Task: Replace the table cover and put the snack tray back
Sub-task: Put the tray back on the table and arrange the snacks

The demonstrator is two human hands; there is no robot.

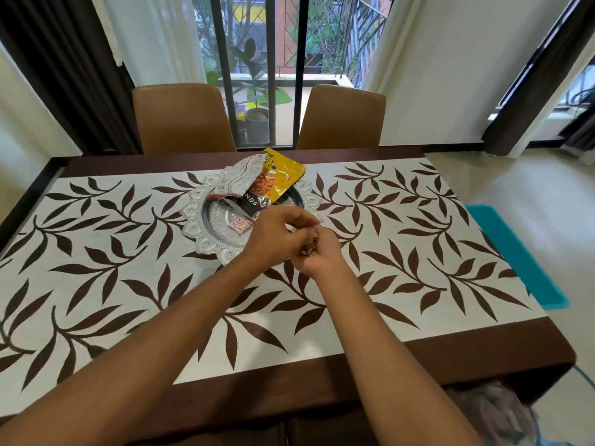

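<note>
A white table cover (402, 239) printed with brown leaves lies flat across the dark wooden table (483, 352). A silver embossed snack tray (196, 226) stands on it at the far middle, holding a yellow almond packet (283, 175), a white packet (240, 177) and a small red-and-white sachet (240, 227). My left hand (277, 236) and my right hand (320, 252) meet over the tray's near right rim. The right hand is closed around a small brownish item that I cannot identify; the left hand's fingers pinch at that same spot.
Two tan chairs (180, 117) (341, 117) stand at the far side, before a barred balcony door with potted plants. A teal mat (515, 255) lies on the floor to the right. A patterned cloth (489, 410) hangs by the near right corner.
</note>
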